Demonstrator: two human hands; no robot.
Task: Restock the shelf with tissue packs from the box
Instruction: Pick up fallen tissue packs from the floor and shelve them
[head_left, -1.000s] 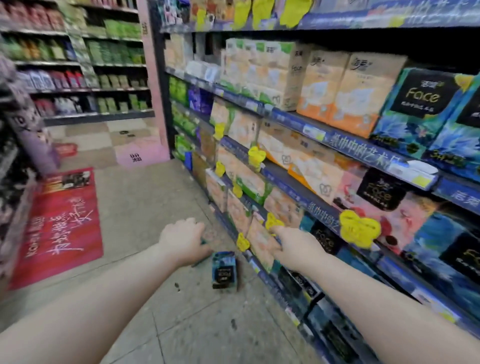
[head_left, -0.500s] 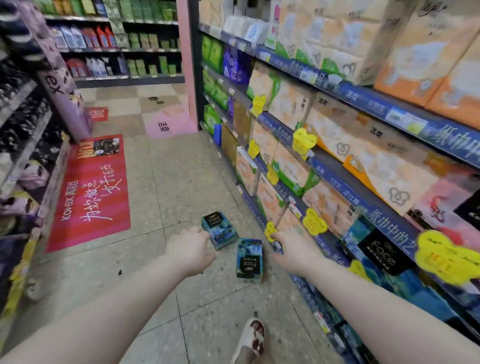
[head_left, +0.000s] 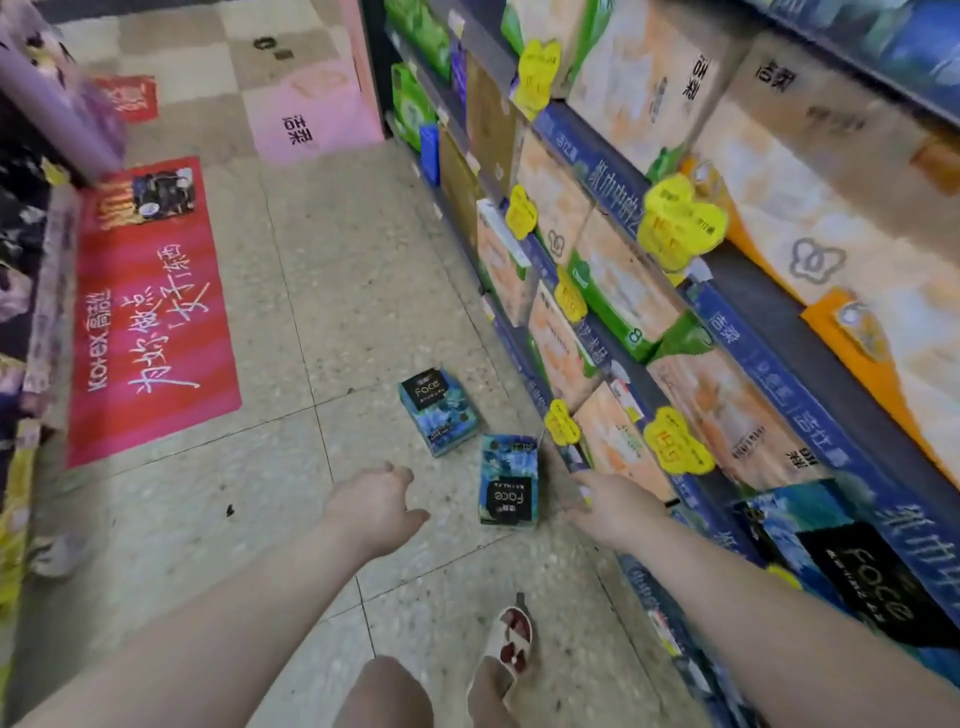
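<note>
Two blue "Face" tissue packs are on the tiled floor beside the shelving. One pack stands upright near the shelf foot, the other pack lies flat a little farther away. My left hand reaches down left of the upright pack, fingers loosely curled and empty. My right hand stretches out on the right of that pack, fingers apart, holding nothing. The shelf on the right is full of orange, green and blue tissue packs. No box is in view.
A red floor mat lies on the left of the aisle, with dark racks beyond it. A pink display base stands at the aisle's far end. My sandalled foot is on the tiles below the packs.
The view has tilted down toward the floor. Both hands have lowered toward the two packs, and my right hand has come off the shelf edge.
</note>
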